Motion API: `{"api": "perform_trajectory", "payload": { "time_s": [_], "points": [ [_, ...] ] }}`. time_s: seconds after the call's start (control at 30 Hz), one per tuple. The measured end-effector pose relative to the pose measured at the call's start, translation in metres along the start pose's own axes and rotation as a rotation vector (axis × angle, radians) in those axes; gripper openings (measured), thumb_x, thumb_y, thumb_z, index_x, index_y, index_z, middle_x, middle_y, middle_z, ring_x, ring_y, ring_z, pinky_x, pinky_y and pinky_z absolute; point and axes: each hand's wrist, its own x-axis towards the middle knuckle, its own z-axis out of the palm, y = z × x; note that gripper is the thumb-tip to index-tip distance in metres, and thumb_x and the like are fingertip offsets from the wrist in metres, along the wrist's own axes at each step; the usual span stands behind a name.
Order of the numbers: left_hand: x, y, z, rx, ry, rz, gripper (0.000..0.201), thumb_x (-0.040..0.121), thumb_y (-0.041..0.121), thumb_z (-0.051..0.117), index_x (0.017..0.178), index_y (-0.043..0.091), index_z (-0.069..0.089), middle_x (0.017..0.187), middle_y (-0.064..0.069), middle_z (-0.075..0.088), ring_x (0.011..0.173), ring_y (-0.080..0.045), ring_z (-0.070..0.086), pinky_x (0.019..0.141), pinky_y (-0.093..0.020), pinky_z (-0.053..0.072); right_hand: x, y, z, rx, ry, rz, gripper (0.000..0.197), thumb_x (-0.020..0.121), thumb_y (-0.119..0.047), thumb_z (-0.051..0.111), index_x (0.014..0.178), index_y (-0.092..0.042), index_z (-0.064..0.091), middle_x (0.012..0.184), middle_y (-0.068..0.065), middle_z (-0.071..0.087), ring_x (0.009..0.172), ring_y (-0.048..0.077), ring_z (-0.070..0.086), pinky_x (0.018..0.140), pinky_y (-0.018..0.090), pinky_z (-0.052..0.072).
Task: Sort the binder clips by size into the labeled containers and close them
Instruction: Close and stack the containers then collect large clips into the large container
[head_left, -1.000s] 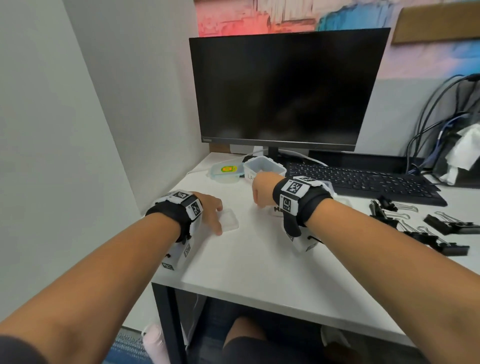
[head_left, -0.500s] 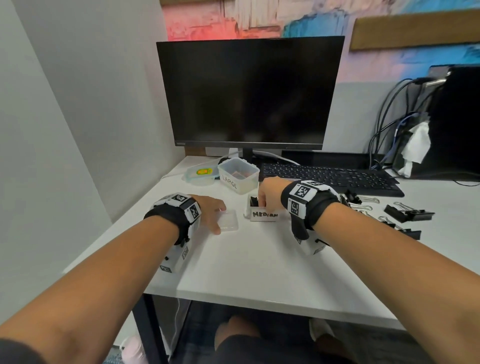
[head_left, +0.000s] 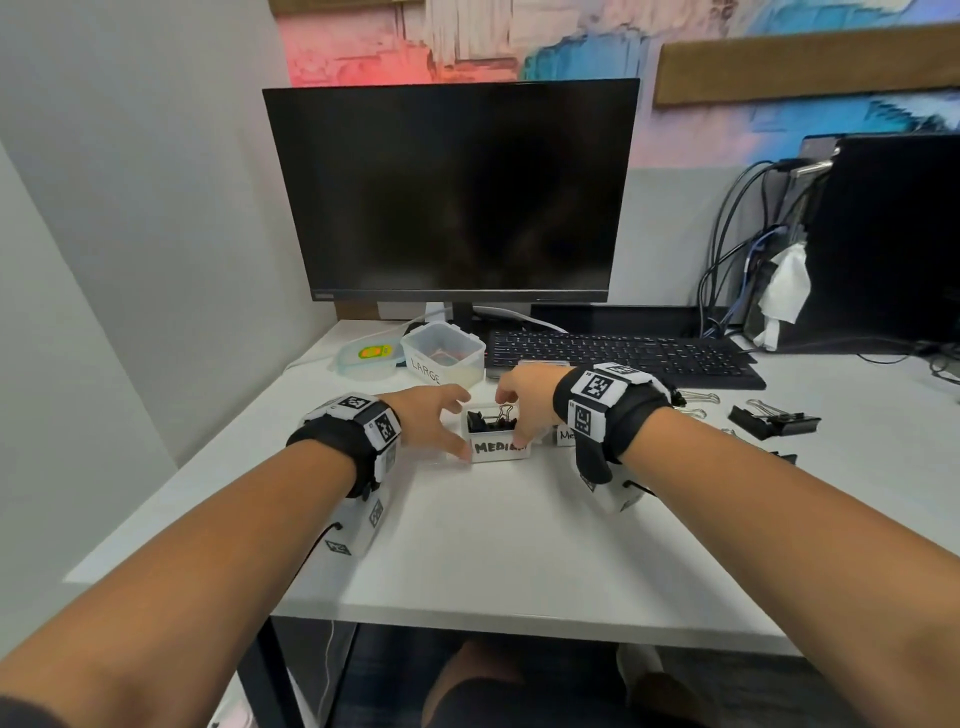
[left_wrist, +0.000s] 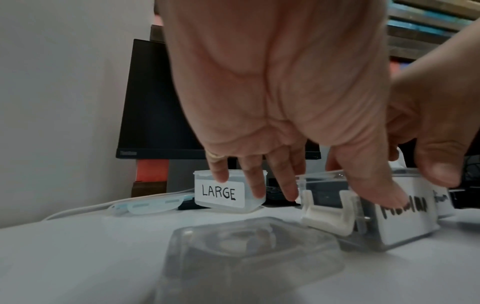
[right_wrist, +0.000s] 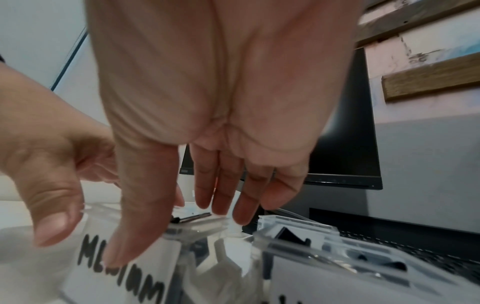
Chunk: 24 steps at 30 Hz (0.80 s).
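the head view takes in the whole white surface (head_left: 498, 545), the dark monitor (head_left: 452, 192), the keyboard (head_left: 618, 353) and loose binder clips (head_left: 774, 421) lying to the right, none of which the wrist views show clearly. the left wrist view alone shows a clear lid (left_wrist: 249, 246) lying flat just left of the medium box (head_left: 498, 441), and the large box (left_wrist: 230, 191) open behind it with its own lid beside it. the right wrist view shows a second labeled box (right_wrist: 350, 265) touching the medium box on its right. the left hand (head_left: 431, 421) and right hand (head_left: 524, 400) flank the medium box, fingers spread and touching its sides; black clips sit inside. half a second ago the left hand lay on the lid; it is now at the box.
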Motion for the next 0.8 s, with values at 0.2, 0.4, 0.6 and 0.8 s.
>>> {"api": "perform_trajectory", "payload": {
  "time_s": [0.2, 0.4, 0.6, 0.8],
  "points": [
    [0.006, 0.008, 0.003, -0.019, 0.011, 0.018, 0.072, 0.077, 0.04, 0.075, 0.138, 0.024, 0.04, 0.13, 0.005, 0.053, 0.118, -0.014, 0.051, 0.102, -0.028, 0.04, -0.003, 0.014, 0.005, 0.068, -0.028, 0.01, 0.085, 0.075, -0.028, 0.079, 0.146, -0.016, 0.035, 0.142, 0.002, 0.046, 0.127, 0.023, 0.048, 0.105, 0.037, 0.043],
    [0.009, 0.019, 0.006, 0.006, -0.044, 0.027, 0.085, 0.071, 0.046, 0.077, 0.141, 0.024, 0.035, 0.134, 0.011, 0.051, 0.115, -0.013, 0.052, 0.102, -0.03, 0.041, -0.002, 0.018, 0.011, 0.103, -0.019, 0.003, 0.081, 0.078, -0.025, 0.077, 0.146, -0.013, 0.034, 0.14, 0.001, 0.047, 0.127, 0.022, 0.047, 0.104, 0.032, 0.042],
    [0.008, 0.022, 0.007, 0.026, -0.047, 0.03, 0.08, 0.076, 0.034, 0.075, 0.143, 0.026, 0.032, 0.137, 0.007, 0.048, 0.104, -0.012, 0.052, 0.095, -0.028, 0.047, 0.0, 0.017, 0.012, 0.098, -0.039, 0.011, 0.087, 0.076, -0.029, 0.078, 0.148, -0.014, 0.031, 0.14, 0.002, 0.047, 0.126, 0.022, 0.048, 0.1, 0.032, 0.043],
    [0.009, 0.021, 0.002, 0.047, -0.078, -0.003, 0.095, 0.067, 0.041, 0.083, 0.145, 0.027, 0.031, 0.139, 0.006, 0.047, 0.12, -0.015, 0.05, 0.102, -0.031, 0.042, -0.002, 0.02, 0.01, 0.098, -0.052, 0.016, 0.087, 0.069, -0.033, 0.083, 0.143, -0.016, 0.039, 0.136, 0.002, 0.051, 0.121, 0.023, 0.052, 0.099, 0.035, 0.047]
  ]
}}
